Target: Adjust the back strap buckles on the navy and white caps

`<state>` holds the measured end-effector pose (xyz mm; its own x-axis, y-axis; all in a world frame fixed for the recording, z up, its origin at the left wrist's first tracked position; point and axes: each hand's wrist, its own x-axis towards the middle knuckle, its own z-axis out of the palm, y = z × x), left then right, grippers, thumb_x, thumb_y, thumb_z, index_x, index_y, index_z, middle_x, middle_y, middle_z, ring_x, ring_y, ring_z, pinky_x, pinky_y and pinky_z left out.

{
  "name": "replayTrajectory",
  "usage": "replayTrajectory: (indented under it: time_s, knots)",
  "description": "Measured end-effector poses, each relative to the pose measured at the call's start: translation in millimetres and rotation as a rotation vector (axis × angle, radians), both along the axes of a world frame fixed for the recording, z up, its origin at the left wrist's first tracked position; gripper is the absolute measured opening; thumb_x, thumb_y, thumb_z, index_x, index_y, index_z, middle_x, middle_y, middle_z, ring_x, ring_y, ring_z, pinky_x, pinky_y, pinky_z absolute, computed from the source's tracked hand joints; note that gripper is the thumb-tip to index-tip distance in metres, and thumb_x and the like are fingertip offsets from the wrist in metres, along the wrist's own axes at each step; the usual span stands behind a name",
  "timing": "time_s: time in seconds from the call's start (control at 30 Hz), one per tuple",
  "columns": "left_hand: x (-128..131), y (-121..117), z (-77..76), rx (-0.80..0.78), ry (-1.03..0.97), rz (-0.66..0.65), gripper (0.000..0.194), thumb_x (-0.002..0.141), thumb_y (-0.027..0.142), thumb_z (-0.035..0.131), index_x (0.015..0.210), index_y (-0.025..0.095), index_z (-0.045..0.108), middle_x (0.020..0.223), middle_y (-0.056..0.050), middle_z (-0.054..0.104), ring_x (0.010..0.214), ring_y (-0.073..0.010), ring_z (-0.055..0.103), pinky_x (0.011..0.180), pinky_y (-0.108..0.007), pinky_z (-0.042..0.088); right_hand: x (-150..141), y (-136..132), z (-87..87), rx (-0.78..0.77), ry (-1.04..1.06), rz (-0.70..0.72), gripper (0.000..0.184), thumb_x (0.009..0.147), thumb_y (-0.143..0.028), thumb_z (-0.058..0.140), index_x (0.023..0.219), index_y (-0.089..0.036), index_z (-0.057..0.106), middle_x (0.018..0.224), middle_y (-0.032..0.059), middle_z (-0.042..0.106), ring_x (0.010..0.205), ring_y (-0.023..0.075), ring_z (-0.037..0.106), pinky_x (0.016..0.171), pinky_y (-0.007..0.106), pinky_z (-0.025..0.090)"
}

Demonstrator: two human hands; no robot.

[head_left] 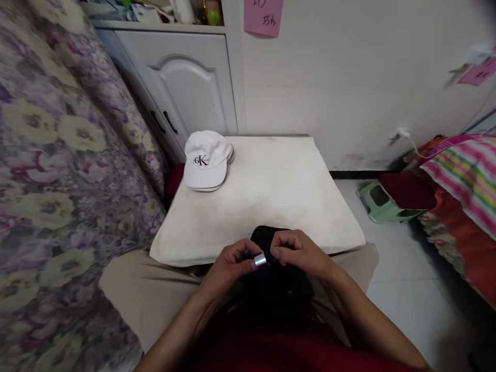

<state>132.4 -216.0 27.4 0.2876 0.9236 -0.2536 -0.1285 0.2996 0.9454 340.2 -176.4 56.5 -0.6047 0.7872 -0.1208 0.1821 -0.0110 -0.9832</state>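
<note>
Between the thumb and fingers of my left hand (237, 259) is a small shiny silver tag (260, 259); whether it is a sticker or a sewn label I cannot tell. My right hand (300, 251) is closed in a pinch just right of the tag, and what its fingertips hold, if anything, is hidden. Beneath both hands a black cap (277, 289) rests in my lap, its far end against the table's near edge. White caps (207, 160), stacked, lie at the far left of the table; the top one carries dark "CK" lettering.
The pale-covered table (271, 181) stands in front of my knees. A floral curtain (77, 170) hangs at left, beside a white cabinet (186, 77). On the right are a green stool (395, 199) with a dark red top and a bed (465, 206) with striped cloth.
</note>
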Motion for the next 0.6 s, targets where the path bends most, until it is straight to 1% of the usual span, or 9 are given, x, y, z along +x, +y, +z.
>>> replayTrajectory:
  time_s: [0.13, 0.37, 0.47, 0.6]
  knots:
    - [0.6, 1.1, 0.5, -0.004, -0.002, -0.001, 0.021, 0.069, 0.028, 0.079, 0.080, 0.016, 0.066, 0.071, 0.002, 0.059, 0.063, -0.0108, 0.048, 0.059, -0.022, 0.035, 1.4, 1.9, -2.7, 0.004, 0.008, 0.025, 0.014, 0.084, -0.023, 0.057, 0.071, -0.018, 0.061, 0.061, -0.0027, 0.057, 0.059, 0.0108, 0.048, 0.056, 0.023, 0.034]
    - [1.8, 1.0, 0.1, 0.022, 0.030, 0.029, 0.018, 0.070, 0.026, 0.078, 0.082, 0.016, 0.067, 0.073, 0.001, 0.060, 0.066, -0.0112, 0.049, 0.061, -0.022, 0.036, -1.7, 0.6, -8.8, -0.020, 0.026, -0.047, 0.019, 0.084, -0.028, 0.060, 0.068, -0.018, 0.060, 0.057, -0.0032, 0.056, 0.055, 0.0101, 0.045, 0.054, 0.023, 0.033]
    - [1.4, 0.5, -1.4, 0.028, 0.049, 0.048, 0.020, 0.070, 0.027, 0.078, 0.082, 0.017, 0.067, 0.074, 0.001, 0.061, 0.067, -0.0121, 0.051, 0.062, -0.023, 0.037, -2.7, -0.6, -10.4, -0.053, 0.023, -0.034, 0.019, 0.084, -0.028, 0.060, 0.068, -0.018, 0.060, 0.057, -0.0036, 0.055, 0.053, 0.0092, 0.043, 0.052, 0.022, 0.031]
    - [0.5, 0.6, -4.4, 0.032, 0.043, 0.036, 0.020, 0.071, 0.028, 0.078, 0.083, 0.017, 0.067, 0.074, 0.001, 0.062, 0.067, -0.0119, 0.051, 0.062, -0.023, 0.037, -2.2, -0.9, -12.0, -0.109, 0.056, -0.040, 0.019, 0.083, -0.031, 0.062, 0.069, -0.018, 0.061, 0.057, -0.0036, 0.055, 0.050, 0.0085, 0.040, 0.049, 0.021, 0.028]
